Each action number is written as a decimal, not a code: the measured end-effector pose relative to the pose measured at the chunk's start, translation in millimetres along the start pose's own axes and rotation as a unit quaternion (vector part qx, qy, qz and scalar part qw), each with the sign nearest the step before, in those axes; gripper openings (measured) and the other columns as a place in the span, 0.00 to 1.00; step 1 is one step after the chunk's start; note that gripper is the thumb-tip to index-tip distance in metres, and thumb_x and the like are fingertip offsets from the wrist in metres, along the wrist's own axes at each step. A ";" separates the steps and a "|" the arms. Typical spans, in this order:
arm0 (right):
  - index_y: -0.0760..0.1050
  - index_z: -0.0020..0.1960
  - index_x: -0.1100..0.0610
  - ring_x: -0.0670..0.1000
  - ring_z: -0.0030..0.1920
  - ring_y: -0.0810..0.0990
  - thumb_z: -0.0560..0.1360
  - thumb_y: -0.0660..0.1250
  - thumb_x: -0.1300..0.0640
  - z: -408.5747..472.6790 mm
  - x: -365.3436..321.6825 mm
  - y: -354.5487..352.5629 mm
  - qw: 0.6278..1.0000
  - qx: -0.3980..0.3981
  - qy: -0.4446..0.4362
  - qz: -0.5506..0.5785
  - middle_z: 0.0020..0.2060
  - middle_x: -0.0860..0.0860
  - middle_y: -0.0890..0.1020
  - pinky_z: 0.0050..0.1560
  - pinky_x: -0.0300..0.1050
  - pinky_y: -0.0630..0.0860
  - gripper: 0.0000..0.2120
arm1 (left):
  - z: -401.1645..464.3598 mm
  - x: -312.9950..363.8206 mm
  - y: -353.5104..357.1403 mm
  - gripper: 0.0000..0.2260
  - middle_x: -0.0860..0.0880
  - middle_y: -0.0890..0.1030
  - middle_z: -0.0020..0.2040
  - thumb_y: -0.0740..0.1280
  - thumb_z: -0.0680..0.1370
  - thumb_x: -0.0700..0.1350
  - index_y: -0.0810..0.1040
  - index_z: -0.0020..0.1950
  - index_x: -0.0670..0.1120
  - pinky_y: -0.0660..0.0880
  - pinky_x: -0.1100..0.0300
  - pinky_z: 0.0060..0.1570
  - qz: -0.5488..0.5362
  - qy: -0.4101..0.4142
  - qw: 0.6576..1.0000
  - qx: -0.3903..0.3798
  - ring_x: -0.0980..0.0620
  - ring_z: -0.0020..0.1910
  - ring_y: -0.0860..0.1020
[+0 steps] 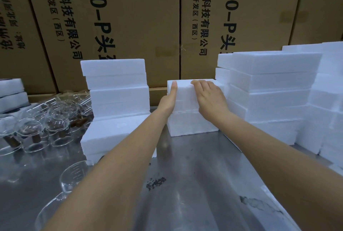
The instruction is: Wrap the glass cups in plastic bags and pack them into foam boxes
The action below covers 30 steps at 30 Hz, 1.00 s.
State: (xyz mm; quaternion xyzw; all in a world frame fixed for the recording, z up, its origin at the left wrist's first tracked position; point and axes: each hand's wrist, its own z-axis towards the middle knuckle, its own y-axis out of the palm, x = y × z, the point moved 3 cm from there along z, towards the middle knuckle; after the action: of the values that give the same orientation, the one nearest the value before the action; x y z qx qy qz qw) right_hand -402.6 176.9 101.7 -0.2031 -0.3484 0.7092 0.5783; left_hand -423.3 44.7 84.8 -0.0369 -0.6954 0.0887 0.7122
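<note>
A short stack of white foam boxes (187, 123) stands on the steel table (194, 184) at the centre back. My left hand (169, 99) lies flat against the stack's left side, fingers straight, tips at the top edge. My right hand (209, 95) lies on the top box at its right front, fingers reaching over the upper edge. Several glass cups (37, 134) with brown handles stand at the left, some under clear plastic bags (74, 99). One more glass cup (74, 177) lies near my left forearm.
A taller foam box stack (117, 89) rises left of centre, with lower foam boxes (104, 138) in front of it. A big wall of foam boxes (274, 89) fills the right side. Printed cardboard cartons (130, 17) close off the back. More foam (11, 93) sits far left.
</note>
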 end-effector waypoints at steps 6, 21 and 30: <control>0.55 0.73 0.55 0.55 0.65 0.68 0.71 0.61 0.68 -0.3 1.0 -7.6 0.998 -0.031 0.038 0.033 0.64 0.52 0.71 0.67 0.52 0.60 0.33 | -17.3 1.6 3.2 0.34 0.45 0.73 0.68 0.47 0.78 0.68 0.67 0.72 0.46 0.68 0.58 0.55 0.061 0.019 0.998 -0.027 0.48 0.63 0.73; 0.58 0.71 0.55 0.56 0.62 0.71 0.77 0.59 0.62 -99.4 -34.3 -32.8 0.875 -0.052 0.248 0.413 0.67 0.54 0.70 0.53 0.43 0.66 0.24 | -134.3 13.7 -89.0 0.17 0.48 0.71 0.67 0.60 0.81 0.53 0.72 0.66 0.46 0.65 0.56 0.60 0.103 0.173 0.959 0.202 0.48 0.65 0.70; 0.73 0.55 0.49 0.49 0.57 0.78 0.78 0.60 0.55 -183.4 -81.0 -20.1 0.844 -0.141 0.297 0.424 0.55 0.46 0.80 0.60 0.47 0.71 0.08 | -185.9 -51.7 -166.2 0.25 0.42 0.69 0.67 0.65 0.74 0.54 0.69 0.69 0.45 0.72 0.46 0.60 0.309 0.023 0.923 0.230 0.41 0.61 0.73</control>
State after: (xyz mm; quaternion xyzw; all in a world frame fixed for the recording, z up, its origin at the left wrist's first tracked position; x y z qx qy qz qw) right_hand -242.1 148.3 -16.7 -0.6113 -0.1356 0.7341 0.2625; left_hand -226.4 -114.5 57.5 -0.0867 -0.5930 0.4609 0.6545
